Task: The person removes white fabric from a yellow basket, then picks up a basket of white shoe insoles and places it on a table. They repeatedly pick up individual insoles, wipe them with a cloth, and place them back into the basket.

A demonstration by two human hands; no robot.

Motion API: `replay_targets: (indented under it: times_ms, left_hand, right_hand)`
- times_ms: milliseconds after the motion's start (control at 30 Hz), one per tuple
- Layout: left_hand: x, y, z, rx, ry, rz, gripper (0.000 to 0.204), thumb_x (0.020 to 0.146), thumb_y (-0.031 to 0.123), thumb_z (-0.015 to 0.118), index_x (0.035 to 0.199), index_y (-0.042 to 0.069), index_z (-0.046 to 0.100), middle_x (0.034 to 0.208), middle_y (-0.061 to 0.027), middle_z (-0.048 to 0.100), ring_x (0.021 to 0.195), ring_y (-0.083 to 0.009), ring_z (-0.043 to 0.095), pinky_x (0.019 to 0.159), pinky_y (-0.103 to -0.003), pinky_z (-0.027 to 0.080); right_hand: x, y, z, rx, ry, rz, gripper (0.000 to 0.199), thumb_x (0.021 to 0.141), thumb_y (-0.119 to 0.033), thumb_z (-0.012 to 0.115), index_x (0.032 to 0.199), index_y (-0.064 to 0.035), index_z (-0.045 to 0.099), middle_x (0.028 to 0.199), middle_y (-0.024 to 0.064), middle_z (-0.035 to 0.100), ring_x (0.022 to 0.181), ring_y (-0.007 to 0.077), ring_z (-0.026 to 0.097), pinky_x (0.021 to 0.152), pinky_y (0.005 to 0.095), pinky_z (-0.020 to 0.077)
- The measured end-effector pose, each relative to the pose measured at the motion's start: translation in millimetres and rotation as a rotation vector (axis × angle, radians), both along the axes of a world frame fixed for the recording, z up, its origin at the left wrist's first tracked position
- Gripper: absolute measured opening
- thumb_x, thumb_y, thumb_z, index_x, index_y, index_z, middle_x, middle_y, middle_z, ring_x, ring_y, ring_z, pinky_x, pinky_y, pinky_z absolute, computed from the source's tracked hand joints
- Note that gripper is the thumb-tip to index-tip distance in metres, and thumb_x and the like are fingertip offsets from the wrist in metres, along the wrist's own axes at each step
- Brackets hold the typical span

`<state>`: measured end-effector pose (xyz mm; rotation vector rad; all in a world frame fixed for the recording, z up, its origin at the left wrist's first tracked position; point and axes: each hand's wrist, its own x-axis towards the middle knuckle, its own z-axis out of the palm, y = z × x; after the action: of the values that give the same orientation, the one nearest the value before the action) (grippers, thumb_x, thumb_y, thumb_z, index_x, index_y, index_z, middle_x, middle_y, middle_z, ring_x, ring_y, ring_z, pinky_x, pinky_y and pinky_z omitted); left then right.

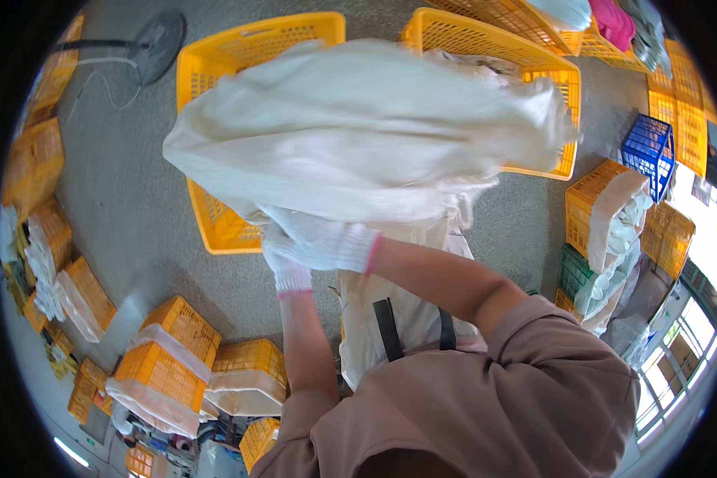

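Mauve-brown fabric of a short-sleeved shirt (470,398) lies nearest, its wearer's right hand (324,239), in a white knitted glove with a pink-edged cuff, crossing over the similarly gloved left hand (285,259). Both are at the lower left edge of a large, loose white cloth (358,131), partly blurred, spread across a yellow perforated plastic crate (219,223) and a second yellow crate (564,159). Whether either hand's fingers are apart or clamped on the cloth, I cannot tell.

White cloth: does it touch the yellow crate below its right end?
Cannot tell: the head view shows the white cloth over the yellow crate, hiding any contact.
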<state>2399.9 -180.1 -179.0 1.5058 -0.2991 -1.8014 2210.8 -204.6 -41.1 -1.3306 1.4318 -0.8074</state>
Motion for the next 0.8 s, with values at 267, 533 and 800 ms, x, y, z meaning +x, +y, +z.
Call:
replay_targets:
  times_ms: [267,533,800]
  left_hand:
    - [80.1,-78.8,-121.5,-0.064,-0.501,-0.167,0.070,0.099,0.024,0.077,0.158,-0.001,0.048,0.150,-0.0115,0.062,0.139,-0.0277,0.057,0.117,-0.042,0.049]
    - [-30.2,-87.3,-69.6,-0.055,-0.943,-0.038,0.080,0.098,0.027,0.080,0.164,0.001,0.041,0.153,-0.0187,0.058,0.146,-0.0303,0.051,0.120,-0.043,0.045]
    - [-86.9,-147.8,-69.5,-0.622,-1.168,-0.897,0.115,0.079,0.052,0.090,0.167,0.006,0.032,0.165,-0.0224,0.041,0.150,-0.0401,0.046,0.117,-0.064,0.042]
  right_hand:
    - [-162.3,50.5,-137.4,-0.140,0.735,-0.262,0.080,0.086,-0.028,0.087,0.156,-0.0063,0.054,0.152,0.0221,0.059,0.139,0.0422,0.057,0.117,0.0514,0.0481]
    - [-145.0,-48.5,-237.2,0.424,0.369,-0.367,0.031,0.095,-0.025,0.080,0.119,-0.0056,0.075,0.107,0.0175,0.077,0.096,0.0276,0.076,0.086,0.0387,0.0598]
    - [-160.0,-134.6,-74.8,0.042,-0.122,-0.393,0.022,0.096,-0.013,0.077,0.113,0.0005,0.074,0.109,0.0064,0.076,0.102,0.0152,0.069,0.090,0.0339,0.0565]
